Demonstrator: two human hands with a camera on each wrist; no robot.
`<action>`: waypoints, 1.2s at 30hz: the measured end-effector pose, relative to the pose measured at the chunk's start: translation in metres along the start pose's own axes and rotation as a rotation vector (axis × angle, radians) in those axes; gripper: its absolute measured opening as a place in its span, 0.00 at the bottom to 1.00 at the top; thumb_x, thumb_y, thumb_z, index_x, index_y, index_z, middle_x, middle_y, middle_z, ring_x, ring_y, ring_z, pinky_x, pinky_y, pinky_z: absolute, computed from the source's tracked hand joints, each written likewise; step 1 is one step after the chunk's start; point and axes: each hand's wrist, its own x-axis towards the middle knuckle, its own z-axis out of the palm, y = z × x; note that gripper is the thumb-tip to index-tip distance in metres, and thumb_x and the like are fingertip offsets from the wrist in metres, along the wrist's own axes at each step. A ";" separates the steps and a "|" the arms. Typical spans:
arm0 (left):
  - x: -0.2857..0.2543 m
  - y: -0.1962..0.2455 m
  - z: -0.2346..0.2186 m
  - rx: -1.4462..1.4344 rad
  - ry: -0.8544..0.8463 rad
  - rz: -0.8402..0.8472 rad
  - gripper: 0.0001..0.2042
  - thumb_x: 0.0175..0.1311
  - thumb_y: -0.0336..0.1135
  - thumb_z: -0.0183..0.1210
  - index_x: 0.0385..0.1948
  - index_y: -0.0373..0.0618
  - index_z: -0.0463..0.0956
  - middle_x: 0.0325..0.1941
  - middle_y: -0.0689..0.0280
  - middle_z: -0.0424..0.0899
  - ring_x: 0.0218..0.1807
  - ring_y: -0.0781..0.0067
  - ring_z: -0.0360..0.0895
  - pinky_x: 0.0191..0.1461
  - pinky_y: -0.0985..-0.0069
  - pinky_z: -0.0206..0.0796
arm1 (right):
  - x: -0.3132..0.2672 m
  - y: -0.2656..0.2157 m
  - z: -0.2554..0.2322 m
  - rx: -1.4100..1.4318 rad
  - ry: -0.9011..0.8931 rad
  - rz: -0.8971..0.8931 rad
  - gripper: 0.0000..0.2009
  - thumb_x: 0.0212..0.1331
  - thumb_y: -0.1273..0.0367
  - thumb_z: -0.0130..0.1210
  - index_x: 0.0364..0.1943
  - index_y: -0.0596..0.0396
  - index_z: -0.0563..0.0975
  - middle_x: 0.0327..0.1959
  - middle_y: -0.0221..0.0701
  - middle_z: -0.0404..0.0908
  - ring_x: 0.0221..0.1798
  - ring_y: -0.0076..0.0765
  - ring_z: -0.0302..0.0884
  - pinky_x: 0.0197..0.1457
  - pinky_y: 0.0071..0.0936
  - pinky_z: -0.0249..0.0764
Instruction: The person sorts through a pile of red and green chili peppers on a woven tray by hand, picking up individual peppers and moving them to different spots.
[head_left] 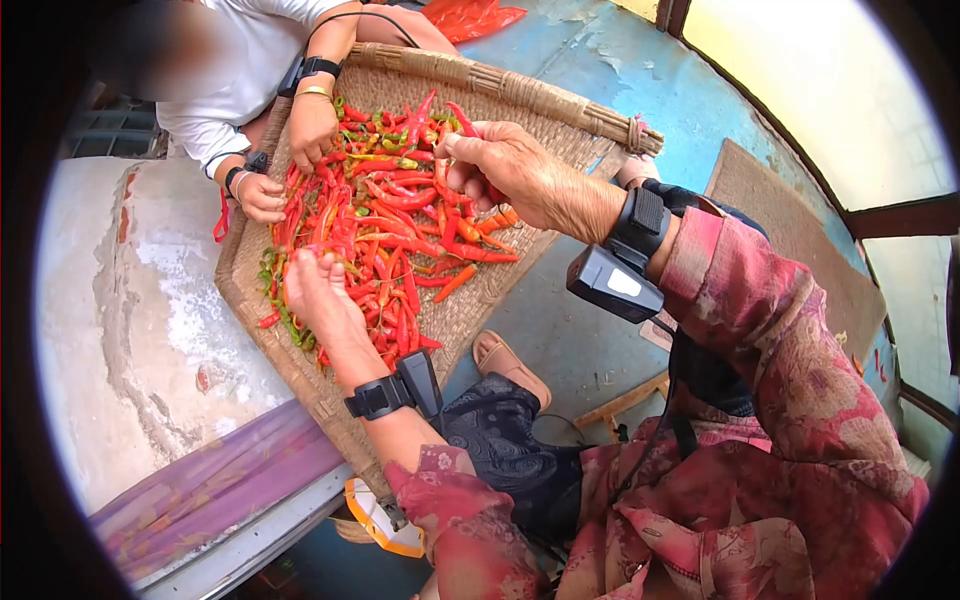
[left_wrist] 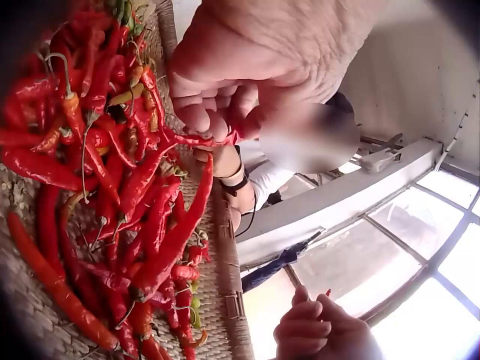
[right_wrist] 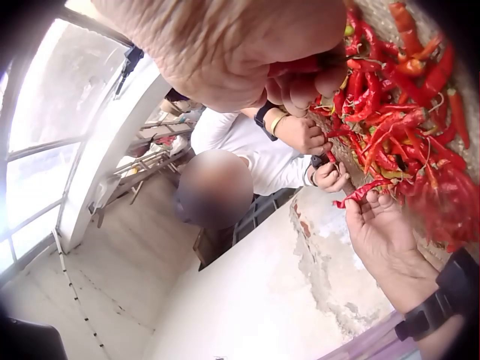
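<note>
My left hand (head_left: 322, 295) is low over the left side of a heap of red chili peppers (head_left: 400, 250). In the left wrist view its thumb and fingers pinch a wrinkled red chili pepper (left_wrist: 201, 140). Higher up, my right hand (head_left: 515, 175) is raised over the heap's right side, fingers curled. A red chili pepper (right_wrist: 296, 66) shows within its grip in the right wrist view. The heap lies on a wide woven tray (head_left: 560, 95), with some green and orange peppers mixed in.
Across the tray another person in a white top (head_left: 230, 65) has both hands (head_left: 313, 130) at the heap's far edge. A pale worn ledge (head_left: 170, 300) and purple cloth (head_left: 220, 485) lie left. My sandalled foot (head_left: 510, 368) stands on the blue floor (head_left: 570, 310).
</note>
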 end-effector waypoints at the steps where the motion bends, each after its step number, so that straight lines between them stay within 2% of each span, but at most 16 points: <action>1: 0.002 0.003 0.000 -0.131 0.191 0.012 0.12 0.58 0.36 0.56 0.39 0.38 0.70 0.30 0.69 0.73 0.27 0.82 0.69 0.27 0.84 0.63 | 0.001 -0.001 0.000 0.001 -0.003 0.001 0.12 0.62 0.64 0.44 0.35 0.59 0.72 0.21 0.24 0.73 0.19 0.16 0.67 0.18 0.14 0.64; 5: 0.008 -0.013 -0.014 -0.157 0.209 -0.122 0.15 0.58 0.35 0.55 0.44 0.37 0.69 0.34 0.67 0.73 0.30 0.80 0.69 0.28 0.84 0.64 | 0.002 -0.002 0.001 0.006 0.010 0.019 0.11 0.62 0.64 0.45 0.34 0.58 0.72 0.21 0.24 0.74 0.19 0.16 0.67 0.18 0.13 0.64; 9: -0.013 -0.022 0.015 0.646 -0.546 -0.062 0.17 0.58 0.37 0.55 0.47 0.40 0.70 0.29 0.71 0.75 0.26 0.81 0.69 0.29 0.82 0.64 | 0.004 -0.001 -0.001 0.011 -0.002 0.010 0.11 0.62 0.64 0.45 0.34 0.58 0.72 0.21 0.24 0.74 0.20 0.16 0.67 0.19 0.14 0.64; 10: -0.020 -0.026 0.021 0.646 -0.551 -0.064 0.17 0.58 0.37 0.55 0.47 0.40 0.70 0.29 0.71 0.75 0.26 0.81 0.69 0.29 0.82 0.64 | 0.002 -0.002 -0.001 0.008 -0.006 0.000 0.11 0.62 0.64 0.45 0.34 0.58 0.72 0.21 0.24 0.74 0.20 0.16 0.67 0.19 0.14 0.64; 13: -0.038 -0.034 0.030 1.282 -0.702 0.269 0.14 0.59 0.41 0.51 0.37 0.39 0.73 0.34 0.51 0.80 0.36 0.60 0.78 0.38 0.69 0.66 | 0.002 -0.001 0.002 0.006 -0.008 0.001 0.11 0.62 0.64 0.45 0.34 0.57 0.72 0.22 0.24 0.73 0.20 0.16 0.67 0.20 0.14 0.64; 17: -0.034 -0.022 0.032 1.068 -0.696 0.102 0.12 0.59 0.38 0.52 0.33 0.38 0.73 0.30 0.56 0.80 0.32 0.67 0.77 0.34 0.73 0.66 | 0.004 0.000 0.003 0.007 -0.002 -0.004 0.11 0.62 0.63 0.44 0.35 0.58 0.72 0.22 0.24 0.73 0.21 0.17 0.68 0.20 0.15 0.64; 19: -0.024 -0.017 0.026 0.757 -0.562 0.028 0.08 0.59 0.35 0.53 0.32 0.40 0.74 0.25 0.64 0.78 0.26 0.76 0.73 0.31 0.79 0.64 | 0.002 -0.003 0.002 0.001 -0.008 -0.009 0.11 0.62 0.63 0.44 0.35 0.58 0.72 0.21 0.24 0.73 0.21 0.17 0.68 0.20 0.15 0.64; 21: -0.019 0.003 0.022 0.521 -0.356 0.094 0.11 0.59 0.32 0.53 0.42 0.42 0.71 0.27 0.69 0.75 0.25 0.82 0.67 0.29 0.84 0.61 | 0.001 -0.002 0.001 -0.004 -0.017 -0.011 0.12 0.62 0.63 0.44 0.35 0.58 0.72 0.21 0.24 0.73 0.21 0.17 0.68 0.20 0.15 0.65; 23: -0.020 0.018 0.020 0.270 -0.016 0.218 0.20 0.60 0.33 0.53 0.54 0.42 0.62 0.32 0.67 0.75 0.28 0.82 0.68 0.28 0.83 0.61 | 0.002 0.000 0.000 -0.003 -0.024 -0.017 0.11 0.62 0.63 0.44 0.35 0.58 0.72 0.21 0.24 0.73 0.20 0.17 0.68 0.20 0.15 0.64; 24: -0.016 0.020 0.014 0.311 0.083 0.167 0.25 0.61 0.37 0.53 0.58 0.44 0.57 0.36 0.67 0.74 0.30 0.83 0.68 0.28 0.86 0.60 | 0.003 0.001 0.000 -0.003 -0.024 -0.016 0.11 0.62 0.63 0.44 0.35 0.58 0.72 0.21 0.24 0.73 0.20 0.17 0.68 0.20 0.15 0.64; 25: -0.014 0.014 0.010 0.311 0.084 0.166 0.25 0.61 0.37 0.53 0.58 0.44 0.57 0.36 0.67 0.74 0.30 0.83 0.68 0.28 0.86 0.60 | 0.004 0.001 0.000 -0.005 -0.010 -0.005 0.11 0.62 0.63 0.44 0.35 0.58 0.72 0.21 0.24 0.73 0.20 0.17 0.68 0.19 0.15 0.64; 28: -0.020 -0.002 0.010 0.544 -0.239 -0.007 0.20 0.59 0.38 0.55 0.51 0.43 0.67 0.34 0.69 0.75 0.30 0.83 0.70 0.30 0.84 0.62 | 0.006 0.001 0.002 -0.017 -0.005 0.007 0.11 0.62 0.63 0.44 0.35 0.58 0.72 0.21 0.24 0.73 0.20 0.17 0.68 0.19 0.16 0.64; 29: -0.021 -0.017 0.013 0.621 -0.425 0.036 0.16 0.58 0.37 0.55 0.45 0.39 0.72 0.37 0.63 0.78 0.35 0.75 0.74 0.36 0.79 0.66 | 0.006 0.001 0.002 -0.029 -0.003 0.009 0.11 0.62 0.63 0.45 0.35 0.58 0.72 0.21 0.24 0.73 0.20 0.17 0.68 0.19 0.16 0.64; 31: -0.042 -0.023 0.032 0.893 -0.623 0.184 0.15 0.55 0.37 0.57 0.40 0.38 0.73 0.31 0.56 0.81 0.34 0.66 0.78 0.38 0.72 0.68 | 0.007 0.003 0.006 -0.009 0.002 0.016 0.11 0.62 0.63 0.45 0.35 0.58 0.72 0.21 0.25 0.73 0.20 0.18 0.68 0.19 0.16 0.64; 33: -0.058 -0.024 0.042 1.203 -0.651 0.264 0.13 0.54 0.37 0.57 0.36 0.38 0.73 0.30 0.54 0.80 0.34 0.57 0.78 0.39 0.67 0.68 | 0.006 0.006 0.007 0.012 0.009 0.026 0.11 0.62 0.63 0.45 0.36 0.58 0.73 0.21 0.25 0.73 0.20 0.18 0.68 0.19 0.16 0.63; 36: -0.056 -0.036 0.042 1.360 -0.719 0.299 0.11 0.53 0.37 0.57 0.33 0.39 0.74 0.31 0.53 0.80 0.35 0.51 0.77 0.38 0.62 0.67 | 0.006 0.004 0.010 0.009 0.013 0.024 0.11 0.61 0.63 0.46 0.36 0.57 0.72 0.21 0.26 0.74 0.20 0.18 0.68 0.18 0.16 0.63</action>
